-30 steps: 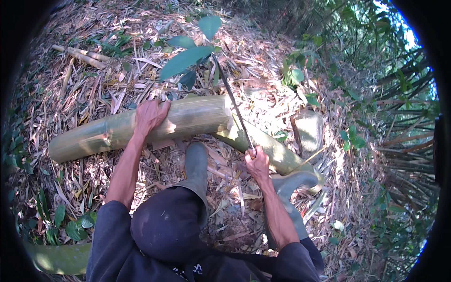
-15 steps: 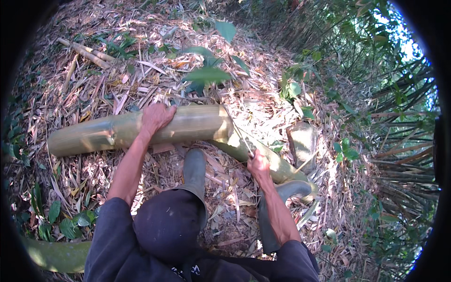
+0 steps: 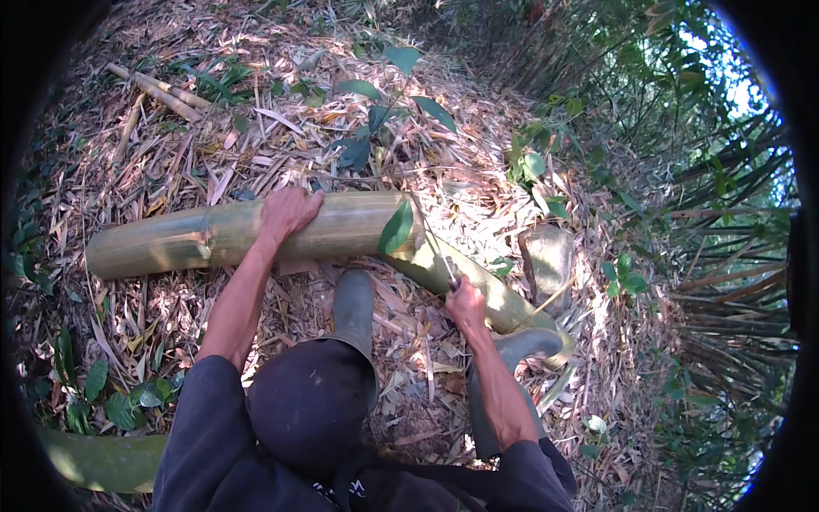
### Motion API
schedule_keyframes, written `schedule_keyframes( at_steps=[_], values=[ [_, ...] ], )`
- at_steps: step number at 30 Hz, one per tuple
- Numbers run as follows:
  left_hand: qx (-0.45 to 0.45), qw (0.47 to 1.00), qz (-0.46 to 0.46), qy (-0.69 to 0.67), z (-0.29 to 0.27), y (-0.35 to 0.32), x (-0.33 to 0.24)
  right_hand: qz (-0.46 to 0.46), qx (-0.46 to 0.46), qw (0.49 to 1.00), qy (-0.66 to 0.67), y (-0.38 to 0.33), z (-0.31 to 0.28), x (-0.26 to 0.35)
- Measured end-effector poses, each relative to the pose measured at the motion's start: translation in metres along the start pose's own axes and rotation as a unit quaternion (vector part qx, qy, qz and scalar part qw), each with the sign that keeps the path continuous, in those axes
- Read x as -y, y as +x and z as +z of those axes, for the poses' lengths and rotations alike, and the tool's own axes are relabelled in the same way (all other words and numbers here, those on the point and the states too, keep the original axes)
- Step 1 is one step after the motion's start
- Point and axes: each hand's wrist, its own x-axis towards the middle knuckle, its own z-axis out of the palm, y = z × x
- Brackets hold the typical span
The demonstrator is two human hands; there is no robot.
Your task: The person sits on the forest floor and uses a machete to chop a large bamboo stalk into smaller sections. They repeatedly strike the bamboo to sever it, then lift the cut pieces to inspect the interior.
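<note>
One bamboo pole [image 3: 213, 235] (two hands)

outdoor forest slope in daylight. the ground [image 3: 256, 145] is covered in dry, pale bamboo leaves and husks. small green-leaved plants [image 3: 384, 102] grow upslope, and thin broken canes [image 3: 162, 92] lie at upper left. dense bamboo stems [image 3: 725, 256] crowd the right side, with bright sky [image 3: 725, 60] showing through foliage.

Left hand [image 3: 288, 213] presses bamboo log [image 3: 213, 235]; right hand [image 3: 465, 300] grips blade [image 3: 437, 252].
</note>
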Motion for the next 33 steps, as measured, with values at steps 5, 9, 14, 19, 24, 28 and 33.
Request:
schedule_keyframes(
  at_steps=[5,9,14,19,24,28,33],
  values=[
    [-0.018,1.0,0.004,0.007,0.006,-0.012,0.021,-0.067,0.017,0.982,0.176,-0.017,-0.022,0.023],
    [-0.03,0.999,0.011,0.003,0.009,-0.024,0.023,-0.11,-0.119,0.928,0.335,-0.013,-0.091,0.136],
    [-0.043,0.999,0.014,0.004,0.016,-0.033,0.038,-0.131,-0.176,0.936,0.276,-0.018,-0.036,0.103],
    [-0.042,0.998,0.052,-0.01,0.034,-0.037,0.018,-0.1,0.012,0.993,-0.065,-0.039,0.023,-0.04],
    [-0.083,0.996,0.039,0.01,0.015,-0.043,0.035,-0.045,-0.065,0.978,0.193,-0.027,-0.068,0.112],
    [-0.072,0.996,0.05,-0.001,0.01,-0.035,0.012,-0.221,-0.225,0.842,0.437,-0.005,-0.129,0.163],
    [-0.059,0.997,0.047,0.019,-0.003,-0.03,0.012,0.047,0.017,0.989,0.139,-0.024,-0.026,0.037]
  ],
)
